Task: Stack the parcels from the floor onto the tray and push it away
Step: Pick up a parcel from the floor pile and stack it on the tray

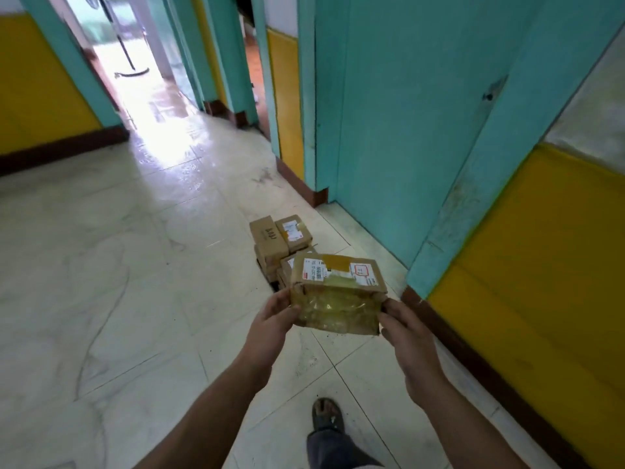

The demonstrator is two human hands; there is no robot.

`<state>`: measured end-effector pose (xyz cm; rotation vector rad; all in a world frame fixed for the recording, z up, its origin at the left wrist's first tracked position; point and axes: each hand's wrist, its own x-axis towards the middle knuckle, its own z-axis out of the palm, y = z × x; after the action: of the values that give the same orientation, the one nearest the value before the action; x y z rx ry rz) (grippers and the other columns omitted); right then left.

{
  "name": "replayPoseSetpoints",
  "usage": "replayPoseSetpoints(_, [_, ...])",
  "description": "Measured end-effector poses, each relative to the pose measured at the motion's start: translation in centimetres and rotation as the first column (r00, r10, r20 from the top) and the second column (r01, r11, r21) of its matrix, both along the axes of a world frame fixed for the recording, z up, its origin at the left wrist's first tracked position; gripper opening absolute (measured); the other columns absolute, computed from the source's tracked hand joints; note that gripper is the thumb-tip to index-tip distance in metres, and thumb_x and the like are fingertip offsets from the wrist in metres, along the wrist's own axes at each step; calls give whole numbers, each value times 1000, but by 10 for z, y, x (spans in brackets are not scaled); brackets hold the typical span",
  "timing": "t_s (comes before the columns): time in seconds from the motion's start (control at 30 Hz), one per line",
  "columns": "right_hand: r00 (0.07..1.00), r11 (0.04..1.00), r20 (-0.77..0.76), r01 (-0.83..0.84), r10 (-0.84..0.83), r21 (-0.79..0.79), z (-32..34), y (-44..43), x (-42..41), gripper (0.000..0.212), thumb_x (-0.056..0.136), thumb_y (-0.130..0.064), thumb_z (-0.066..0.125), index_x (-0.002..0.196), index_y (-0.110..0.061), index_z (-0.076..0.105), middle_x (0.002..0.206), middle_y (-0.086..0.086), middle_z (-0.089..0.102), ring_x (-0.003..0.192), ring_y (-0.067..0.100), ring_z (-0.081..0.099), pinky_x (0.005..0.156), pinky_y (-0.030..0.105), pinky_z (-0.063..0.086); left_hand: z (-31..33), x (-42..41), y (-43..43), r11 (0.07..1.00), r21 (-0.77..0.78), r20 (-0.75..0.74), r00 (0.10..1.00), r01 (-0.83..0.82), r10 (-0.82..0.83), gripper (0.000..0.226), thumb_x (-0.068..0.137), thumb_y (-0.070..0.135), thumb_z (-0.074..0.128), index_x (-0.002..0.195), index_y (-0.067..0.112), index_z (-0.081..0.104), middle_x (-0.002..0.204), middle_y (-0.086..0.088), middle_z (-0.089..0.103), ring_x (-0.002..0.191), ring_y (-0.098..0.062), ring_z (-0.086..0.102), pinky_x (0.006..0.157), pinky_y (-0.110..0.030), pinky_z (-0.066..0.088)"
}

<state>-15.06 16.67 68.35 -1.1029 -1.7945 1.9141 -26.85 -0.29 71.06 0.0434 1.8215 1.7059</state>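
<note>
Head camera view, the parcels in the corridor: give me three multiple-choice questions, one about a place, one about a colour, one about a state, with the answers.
1. Where is the pile of parcels?
A. on a table
B. down at floor level by the teal door
C. on a shelf

2. What colour is the lower wall panel at the right?
A. red
B. white
C. yellow

3. How is the taped parcel in front?
A. held up by the left hand and the right hand, one at each end
B. lying flat on the ground
C. tucked under one arm

Answers: 1 B, the pile sits low beside the door; 2 C, the panel under the pale upper wall is yellow; 3 A, both hands grip its ends.
</note>
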Motion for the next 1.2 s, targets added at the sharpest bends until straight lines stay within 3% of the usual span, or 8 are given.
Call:
replayPoseSetpoints(0.2, [996,994,8,-87,88,-69,-18,15,-104,18,99,-24,53,103,-35,68,107,-15,67,106,10,60,89,30,48,-10,-86,3,987,-35,26,987,-160,161,14,99,21,53,110,24,61,113,-1,68,107,-18,62,95,-33,48])
replayPoseSetpoints(0.33, [987,986,59,-145,150,-80,-23,30,-170,19,100,-32,50,112,-32,65,114,-10,67,111,13,60,91,32,47,-19,-141,12,968,-77,51,969,-239,243,20,98,35,54,111,21,60,115,-4,65,111,-19,60,94,-33,48])
replayPoseSetpoints(0.57, [966,978,165,-183,198,-101,-38,43,-270,21,100,-44,48,98,-30,64,106,-10,69,108,14,62,99,39,46,-43,-225,24,937,-124,151,927,-327,343,24,97,48,49,103,25,54,115,-3,60,110,-21,56,95,-35,48])
replayPoseSetpoints(0.77, [946,983,269,-163,179,-81,-59,47,-361,24,96,-50,51,100,-29,62,105,-10,67,103,13,61,92,36,46,-78,-321,33,955,-106,217,931,-277,295,15,100,33,49,106,24,59,110,-3,63,104,-16,59,88,-31,49])
replayPoseSetpoints(0.87, [944,992,307,-111,122,-53,-73,50,-400,19,95,-40,58,105,-24,62,103,-11,66,98,8,60,79,27,46,-99,-364,38,972,-128,231,947,-197,222,11,100,28,50,97,31,61,106,1,65,103,-13,58,93,-33,44])
replayPoseSetpoints(1.0, [915,995,390,-101,102,-24,-95,59,-440,17,94,-29,62,110,-22,63,107,-9,66,97,6,58,77,28,43,-130,-407,43,981,-168,248,959,-97,137,13,100,23,52,106,25,63,103,7,68,98,-4,58,92,-29,40])
replayPoseSetpoints(1.1, [891,994,441,-103,104,-26,-117,70,-455,14,92,-28,64,106,-23,64,106,-8,68,100,11,61,78,30,45,-153,-424,51,978,-207,278,956,-41,99,13,99,19,54,109,23,62,101,8,70,92,-2,63,86,-25,47])
replayPoseSetpoints(1.2, [862,991,490,-127,129,-37,-141,86,-469,13,92,-26,66,105,-24,64,103,-9,69,97,9,62,70,25,46,-180,-432,66,963,-270,321,943,6,84,13,97,19,57,109,24,59,103,7,71,91,-8,69,88,-30,52])
